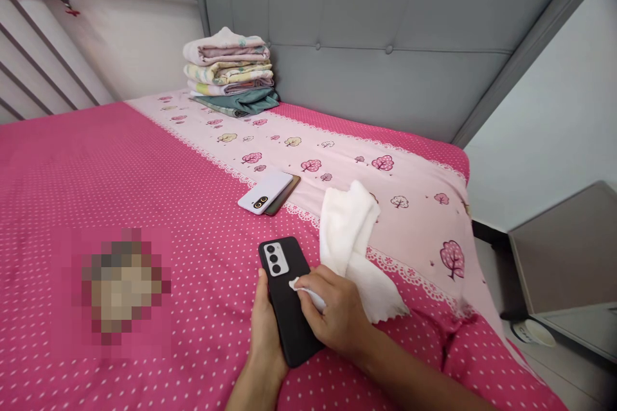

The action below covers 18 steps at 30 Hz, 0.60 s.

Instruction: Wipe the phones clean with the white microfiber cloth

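Observation:
A black phone (286,302) lies back side up in my left hand (265,331), which grips it from the left edge and below. Its pale camera block with dark lenses is at the upper left corner. My right hand (335,311) is closed in a pinch over the phone's back. Between its fingers is a small white wipe (313,298), which touches the phone or hovers just above it; I cannot tell which. A larger white cloth (349,225) lies crumpled on the bed just beyond my right hand.
On the bed (120,173), a lilac phone (270,189) partly covers a darker phone (286,196). A stack of folded bedding (229,70) stands by the grey headboard (361,26). A blurred-out patch (123,289) is at left. A white tub (533,332) is on the floor at right.

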Tool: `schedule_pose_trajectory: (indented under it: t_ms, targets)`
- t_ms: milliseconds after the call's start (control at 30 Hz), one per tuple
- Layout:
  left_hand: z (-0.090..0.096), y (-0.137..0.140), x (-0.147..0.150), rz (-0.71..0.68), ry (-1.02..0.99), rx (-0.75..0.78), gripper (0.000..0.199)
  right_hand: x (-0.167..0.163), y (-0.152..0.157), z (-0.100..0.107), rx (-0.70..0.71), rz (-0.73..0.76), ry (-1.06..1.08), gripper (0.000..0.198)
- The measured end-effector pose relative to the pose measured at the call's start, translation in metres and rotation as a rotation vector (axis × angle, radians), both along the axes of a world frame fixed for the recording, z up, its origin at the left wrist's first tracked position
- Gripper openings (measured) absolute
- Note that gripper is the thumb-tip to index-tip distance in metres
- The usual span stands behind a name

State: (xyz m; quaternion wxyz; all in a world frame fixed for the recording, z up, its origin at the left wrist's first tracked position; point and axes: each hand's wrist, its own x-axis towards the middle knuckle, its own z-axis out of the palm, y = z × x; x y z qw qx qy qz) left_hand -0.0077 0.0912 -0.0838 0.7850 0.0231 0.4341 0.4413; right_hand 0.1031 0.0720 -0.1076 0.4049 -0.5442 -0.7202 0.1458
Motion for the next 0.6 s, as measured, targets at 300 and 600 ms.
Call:
schedule_pose_trajectory:
  t_ms: [300,600]
  targets:
    - [0.0012,-0.0011,-0.0002,0.002,0.01,0.0,0.044,-0.0011,-0.0008,0.0008,0.01,0.001,-0.003,0.018]
    - [0.0014,-0.0006,0.0,-0.001,0.006,0.005,0.044,-0.0006,0.0,0.0007,0.005,0.003,0.001,0.018]
